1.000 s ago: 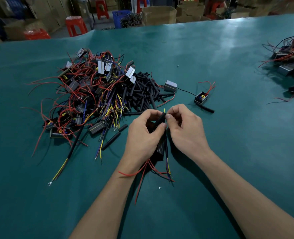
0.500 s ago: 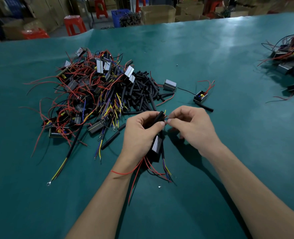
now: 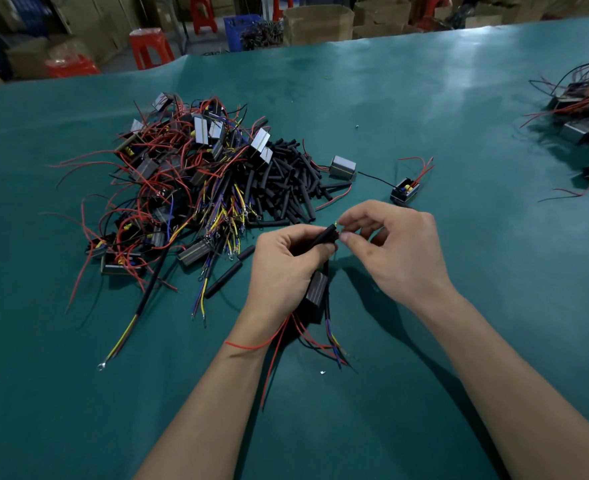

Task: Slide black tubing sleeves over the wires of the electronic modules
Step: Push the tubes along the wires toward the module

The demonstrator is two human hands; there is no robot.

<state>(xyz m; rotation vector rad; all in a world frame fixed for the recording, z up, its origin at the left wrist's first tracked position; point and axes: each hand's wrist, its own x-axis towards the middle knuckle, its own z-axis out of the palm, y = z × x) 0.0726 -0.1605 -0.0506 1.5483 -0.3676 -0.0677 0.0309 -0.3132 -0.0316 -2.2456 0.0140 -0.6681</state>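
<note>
Black tubing sleeve point(image 3: 322, 236) is sitting in the left hand point(image 3: 286, 263), fingers curling round it and thumb pressing on top, its open end tilting up toward the right. The right hand point(image 3: 395, 252) is meeting it there, thumb and forefinger pinching the wire tips point(image 3: 336, 224) poking out of the sleeve's mouth, the other fingers loosely curling. Below the left palm the held module point(image 3: 315, 289) is hanging, a small dark ribbed box, with red wires point(image 3: 272, 348) and a blue-and-yellow bundle point(image 3: 333, 337) trailing back toward the near edge of the bench point(image 3: 424, 116), which is wearing a teal mat. All of this is happening around the middle of the bench, nearer the near edge than the far one.

Toward the left, a big tangle of modules point(image 3: 168, 188) is lying in red, yellow and blue leads, and just beside it, on its right, a heap of loose sleeves point(image 3: 286, 178) is spreading out. One grey module point(image 3: 343, 167) is resting at the heap's right fringe, and an open module point(image 3: 405, 190) is lying just beyond the right hand. At the right edge another pile of modules point(image 3: 587, 126) is sitting, partly cut off. Past the far edge, red stools point(image 3: 149, 46) and cardboard boxes point(image 3: 315, 20) are standing.
</note>
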